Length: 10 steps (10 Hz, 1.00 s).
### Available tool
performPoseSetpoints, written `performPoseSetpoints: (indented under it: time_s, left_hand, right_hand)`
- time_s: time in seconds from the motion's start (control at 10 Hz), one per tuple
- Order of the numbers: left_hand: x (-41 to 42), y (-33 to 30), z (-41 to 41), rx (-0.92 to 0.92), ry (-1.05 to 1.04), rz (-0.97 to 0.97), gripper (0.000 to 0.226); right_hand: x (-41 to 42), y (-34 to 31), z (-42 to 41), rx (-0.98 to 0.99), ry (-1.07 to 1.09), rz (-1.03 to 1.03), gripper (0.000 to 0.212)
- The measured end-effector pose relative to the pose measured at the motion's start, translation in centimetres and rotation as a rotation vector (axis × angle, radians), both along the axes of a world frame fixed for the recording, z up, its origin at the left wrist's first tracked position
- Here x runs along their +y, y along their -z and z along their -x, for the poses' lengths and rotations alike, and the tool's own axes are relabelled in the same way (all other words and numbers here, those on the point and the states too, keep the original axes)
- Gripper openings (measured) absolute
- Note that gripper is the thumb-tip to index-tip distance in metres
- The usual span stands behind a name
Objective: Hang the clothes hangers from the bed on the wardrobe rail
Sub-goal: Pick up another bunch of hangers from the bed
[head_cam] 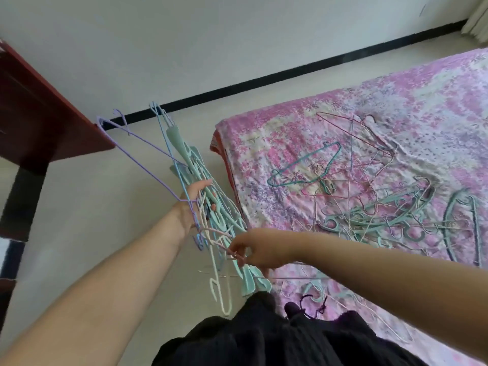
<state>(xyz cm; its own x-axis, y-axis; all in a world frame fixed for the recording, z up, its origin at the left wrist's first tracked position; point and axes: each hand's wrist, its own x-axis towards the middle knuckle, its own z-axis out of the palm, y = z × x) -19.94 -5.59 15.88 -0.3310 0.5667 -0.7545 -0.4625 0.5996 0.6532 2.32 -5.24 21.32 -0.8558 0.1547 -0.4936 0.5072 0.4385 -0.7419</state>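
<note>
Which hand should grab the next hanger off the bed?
Probably the right hand. It's on the bed's side, nearer the loose hangers on the bedspread, and only pinches a pink hanger. The left hand is busy holding up the whole bundle of hangers.

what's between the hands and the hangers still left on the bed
Nothing visible. The loose hangers on the bed lie uncovered on the pink bedspread. But both hands are occupied: the left hand grips a bundle of hangers and the right hand pinches one of them.
</note>
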Motion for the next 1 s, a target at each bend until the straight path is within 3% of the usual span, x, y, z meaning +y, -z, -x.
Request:
performPoseSetpoints:
  time_s: [0.3, 0.4, 0.5, 0.6, 0.7, 0.8, 1.0]
  left_hand:
    - [-9.8, -3.4, 8.1, 0.103, -0.148, -0.067, 0.024]
    - [-15.0, -3.6, 10.8, 0.157, -0.121, -0.117, 0.043]
    - [-21.4, -4.8, 12.4, 0.158, -0.151, -0.113, 0.042]
    - [-28.7, -7.0, 12.8, 0.165, -0.257, -0.122, 0.054]
    - [-37.1, -8.9, 12.3, 0.169, -0.386, -0.203, 0.053]
    - [-44.9, -9.2, 13.0, 0.135, -0.536, -0.246, 0.053]
    - [-59.6, -7.3, 14.5, 0.253, -0.727, -0.184, 0.020]
  right_hand:
    - [-4.9, -5.7, 9.3, -0.067, -0.322, -0.387, 0.027]
    - [-9.4, -8.2, 13.0, -0.031, -0.491, -0.623, 0.023]
    - [-14.5, -9.9, 16.4, -0.040, -0.624, -0.762, 0.035]
    - [-20.8, -10.2, 19.5, 0.013, -0.677, -0.942, 0.068]
    - [-27.7, -9.4, 21.7, 0.167, -0.661, -1.061, 0.071]
    - [-34.1, -8.1, 23.2, 0.395, -0.613, -1.073, 0.045]
    - [-43.5, -4.8, 25.0, 0.610, -0.753, -1.128, 0.029]
